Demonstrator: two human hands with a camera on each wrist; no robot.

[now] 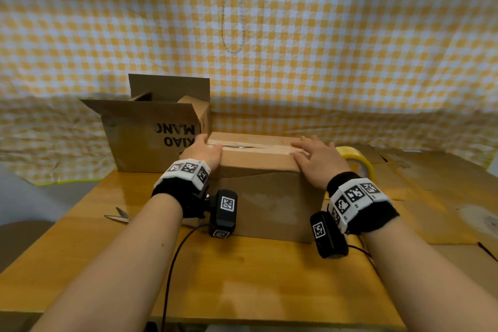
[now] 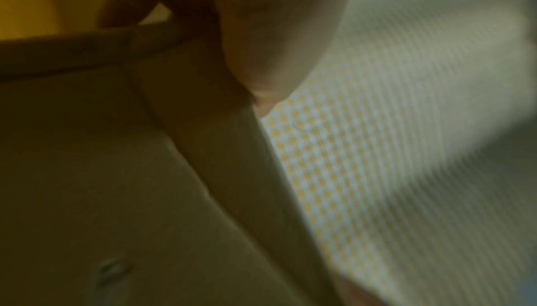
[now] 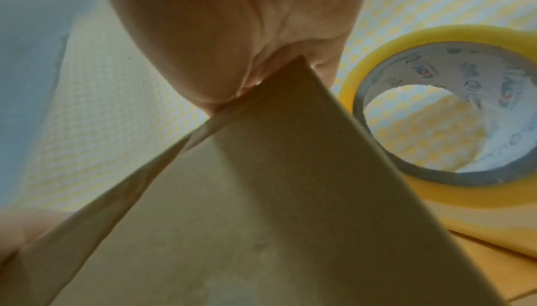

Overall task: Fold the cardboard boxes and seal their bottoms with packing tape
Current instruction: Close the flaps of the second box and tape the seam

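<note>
Left hand (image 1: 202, 152) flat over the box's (image 1: 265, 197) top left edge, fingers straight; right hand (image 1: 318, 159) flat on its top right corner, fingers spread. Two boxes: this one mid-table (image 1: 242, 277), taped along the seam; an open box (image 1: 156, 129) touching behind-left. One tape roll (image 1: 355, 162) just right. One pair of scissors (image 1: 118, 216) left. Bare tabletop in front.

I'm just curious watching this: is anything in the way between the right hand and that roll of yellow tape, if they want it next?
Nothing visible. The tape roll stands just right of the box, right beside the right hand, which rests flat on the box's top. Only bare flattened cardboard lies around it.
</note>
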